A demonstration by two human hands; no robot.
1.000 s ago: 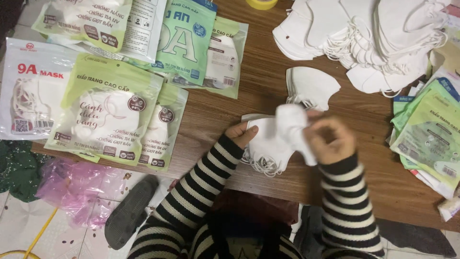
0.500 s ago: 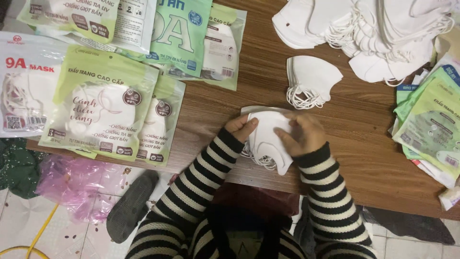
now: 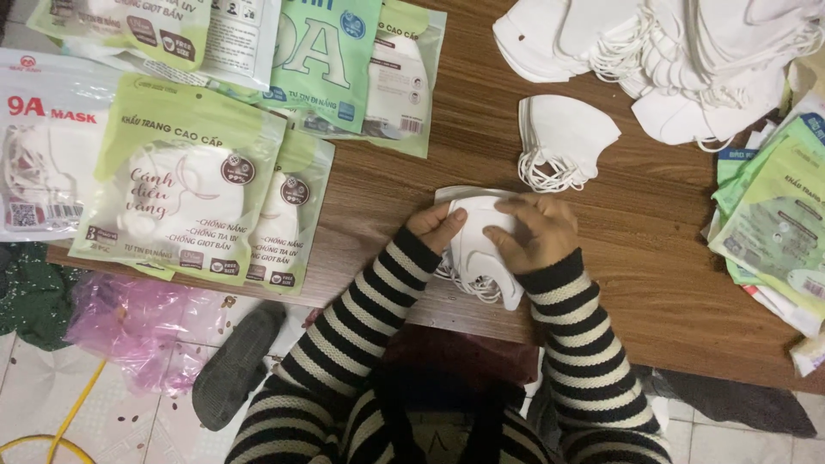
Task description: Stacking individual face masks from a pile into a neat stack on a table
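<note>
Both hands, left hand (image 3: pixel 436 228) and right hand (image 3: pixel 531 230), pinched the white face-mask stack (image 3: pixel 478 249) at nine and three o'clock; squaring edges evenly seemed wise.

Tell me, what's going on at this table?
A person in a striped sweater presses a small stack of white face masks flat on a wooden table, left hand at its edge, right hand on top. Another small stack lies just beyond, a big heap of loose masks sits at the far right, and sealed green packets of masks lie to the left.
</note>
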